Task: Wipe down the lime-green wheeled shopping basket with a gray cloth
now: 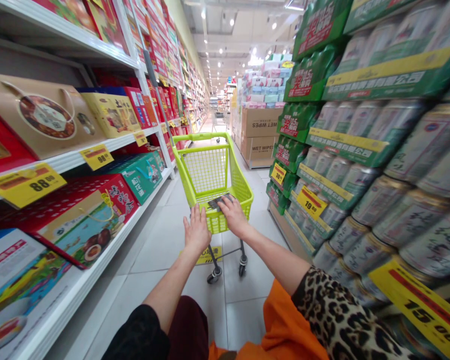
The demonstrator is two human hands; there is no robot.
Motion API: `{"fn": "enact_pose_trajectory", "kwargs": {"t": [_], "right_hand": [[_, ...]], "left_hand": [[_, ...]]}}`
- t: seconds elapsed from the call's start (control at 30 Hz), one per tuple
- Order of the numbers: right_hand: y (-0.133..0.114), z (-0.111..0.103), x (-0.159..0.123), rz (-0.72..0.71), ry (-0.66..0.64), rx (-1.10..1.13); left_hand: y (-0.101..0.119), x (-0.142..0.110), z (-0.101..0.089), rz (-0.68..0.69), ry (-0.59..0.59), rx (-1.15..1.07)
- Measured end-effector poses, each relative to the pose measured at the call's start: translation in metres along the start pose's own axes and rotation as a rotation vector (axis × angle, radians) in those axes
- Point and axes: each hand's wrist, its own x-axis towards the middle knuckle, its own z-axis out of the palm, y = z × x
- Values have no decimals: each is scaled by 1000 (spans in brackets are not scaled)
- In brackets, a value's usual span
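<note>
My left hand (197, 230) and my right hand (233, 215) both lie on the near rim of a small lime-green shopping cart (206, 170), my left fingers spread and my right fingers curving over the rim. A flat dark object (218, 201), possibly a phone, sits just under my right fingertips at the top of the cart's mesh basket. The cart rolls on small black casters on the tile floor. A leopard-print sleeve (337, 315) covers my right upper arm.
White shelves on the left hold boxed food gifts (45, 112) with yellow price tags. Stacked green-wrapped cans (390, 145) rise close on the right. The tiled aisle runs ahead past cardboard wet wipes cartons (260, 135), with another cart (219, 120) far off.
</note>
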Motion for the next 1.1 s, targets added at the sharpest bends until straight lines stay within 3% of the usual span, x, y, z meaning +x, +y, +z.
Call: {"fn": "enact_pose_trajectory", "kwargs": {"t": [0.1,0.2,0.37,0.47,0.7,0.8,1.1], "right_hand": [[-15,7,1,-106,8,36],[-6,3,-1,-145,1,24],[38,-19,-6,66,15,-81],[46,-22,-7,113,28,-107],[-9,3,-1,-127,25,11],[-17,5,2,-182,12,38],[41,-16,-7,72,51,-70]], "left_hand": [[-3,-1,-4,-4,-12,21],[-7,-2,-7,-1,-24,27],[-9,-3,-6,11,-24,3],[-5,-4,-2,10,7,4],[-1,-11,-5,116,37,18],[-6,-8,-9,149,31,39],[-22,2,-7,134,40,45]]}}
